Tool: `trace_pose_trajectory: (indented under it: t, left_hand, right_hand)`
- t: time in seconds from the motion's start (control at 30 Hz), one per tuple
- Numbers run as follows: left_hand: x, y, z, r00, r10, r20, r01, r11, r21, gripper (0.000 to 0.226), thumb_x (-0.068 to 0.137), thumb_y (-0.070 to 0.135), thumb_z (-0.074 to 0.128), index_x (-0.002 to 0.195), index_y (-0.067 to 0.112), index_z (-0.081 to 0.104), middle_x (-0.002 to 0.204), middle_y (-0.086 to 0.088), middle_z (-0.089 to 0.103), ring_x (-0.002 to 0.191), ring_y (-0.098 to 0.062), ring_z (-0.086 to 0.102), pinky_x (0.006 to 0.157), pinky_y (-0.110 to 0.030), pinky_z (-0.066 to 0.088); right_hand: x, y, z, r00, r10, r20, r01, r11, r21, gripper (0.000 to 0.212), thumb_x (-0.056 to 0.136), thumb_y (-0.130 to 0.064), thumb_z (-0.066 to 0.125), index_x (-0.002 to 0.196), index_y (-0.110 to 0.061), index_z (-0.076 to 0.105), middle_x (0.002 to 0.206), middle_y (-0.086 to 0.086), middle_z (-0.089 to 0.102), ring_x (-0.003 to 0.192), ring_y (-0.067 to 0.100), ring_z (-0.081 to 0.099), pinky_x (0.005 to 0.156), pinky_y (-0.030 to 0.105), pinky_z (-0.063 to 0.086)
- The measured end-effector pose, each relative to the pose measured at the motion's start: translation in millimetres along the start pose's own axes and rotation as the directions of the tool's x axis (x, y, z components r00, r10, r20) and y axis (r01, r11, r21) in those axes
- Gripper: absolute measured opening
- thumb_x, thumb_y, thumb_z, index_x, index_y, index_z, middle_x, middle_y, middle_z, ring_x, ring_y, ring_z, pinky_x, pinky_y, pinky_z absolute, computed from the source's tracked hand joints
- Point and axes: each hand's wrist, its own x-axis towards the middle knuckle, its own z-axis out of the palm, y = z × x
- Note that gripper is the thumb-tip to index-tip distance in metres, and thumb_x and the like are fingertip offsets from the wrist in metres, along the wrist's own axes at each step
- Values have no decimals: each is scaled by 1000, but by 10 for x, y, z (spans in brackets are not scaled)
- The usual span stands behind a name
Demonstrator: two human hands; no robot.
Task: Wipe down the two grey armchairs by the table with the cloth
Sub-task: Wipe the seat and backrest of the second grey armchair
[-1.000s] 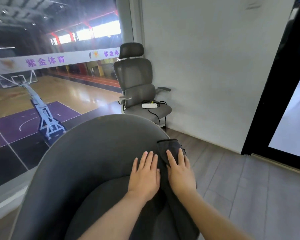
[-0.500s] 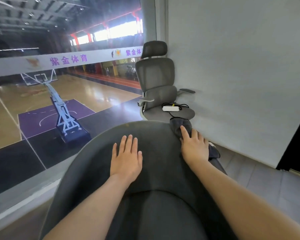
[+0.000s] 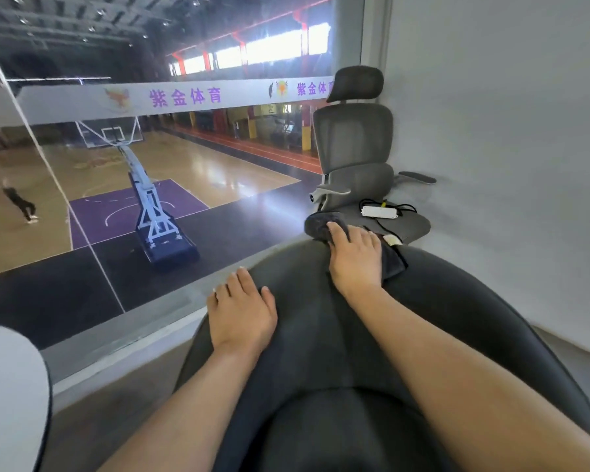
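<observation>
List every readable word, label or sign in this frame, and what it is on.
"紫金体育": purple, on the white banner across the hall beyond the window.
"紫金体": further right on that banner, cut off by the office chair.
Tag on the cloth: too small to read.

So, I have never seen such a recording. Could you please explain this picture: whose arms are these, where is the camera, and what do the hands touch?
There is no machine here. The arms belong to a person, and the camera sits on that person's head, looking forward and down. The left hand lies flat on the curved back of a grey armchair and holds nothing. The right hand presses a dark cloth onto the top rim of the same chair. Behind stands a grey office chair with a white box and black cable on its seat. The white edge at lower left is a table.
</observation>
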Motion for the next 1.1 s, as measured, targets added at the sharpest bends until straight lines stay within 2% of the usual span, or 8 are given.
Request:
trace_pose_trajectory:
  t: [0.1,0.2,0.37,0.5,0.6,0.73,0.9,1.1]
  left_hand:
    - [3,-128,-29,998,64,1,-64,997,-45,74,91,42,18,141,-3,48,129,-21,61,111,-41,61,96,-48,48]
    - [-35,-322,-61,994,103,21,-101,991,-92,64,99,39,23,146,0,40,139,-21,55,121,-40,56,100,-47,46]
    - [-334,-618,-114,995,47,84,-40,996,-84,60,106,45,28,156,12,23,148,-13,46,123,-37,55,93,-47,49]
    - [-471,-682,-153,994,-20,105,34,990,-137,60,106,46,24,157,15,19,149,-11,46,125,-35,55,95,-46,48]
    - [-506,-655,-158,996,-29,81,40,989,-142,59,107,45,23,157,15,20,148,-9,47,124,-34,56,94,-45,48]
    - [-513,-644,-154,997,-31,64,41,987,-158,58,107,44,23,157,14,22,148,-8,47,124,-33,56,95,-44,48]
    - [-534,-670,-132,1000,-15,15,17,978,-209,57,106,41,29,156,13,26,147,-8,49,126,-30,55,98,-42,46]
    - [-554,-807,-116,996,-84,14,82,902,-424,52,107,33,35,152,6,36,150,-13,47,138,-29,42,113,-38,33]
  right_hand:
    - [0,-556,147,996,-94,1,94,990,108,34,95,-25,48,127,-22,57,111,11,65,108,35,55,104,46,32]
    - [-79,-950,195,982,-188,36,179,968,175,34,92,-28,47,124,-22,60,105,8,67,101,34,59,98,46,38]
    - [-34,-704,64,951,-298,86,284,947,151,33,101,-37,41,129,-26,54,116,5,65,108,32,58,97,43,39]
    - [126,138,-191,981,-110,162,101,993,62,34,102,-43,36,131,-31,47,123,6,62,110,34,57,93,44,42]
    - [163,786,-442,964,152,220,-146,988,-41,32,102,-45,31,124,-27,47,122,14,60,108,39,58,85,49,44]
    - [167,921,-453,933,291,210,-277,956,-95,36,103,-43,27,122,-19,47,122,18,59,108,42,57,79,46,41]
    - [107,545,-279,974,220,55,-216,974,-64,33,101,-38,36,121,-19,54,119,17,62,108,41,57,90,48,39]
    - [118,-444,-29,995,-87,49,78,984,161,29,96,-37,49,119,-26,62,116,6,69,108,34,61,94,44,42]
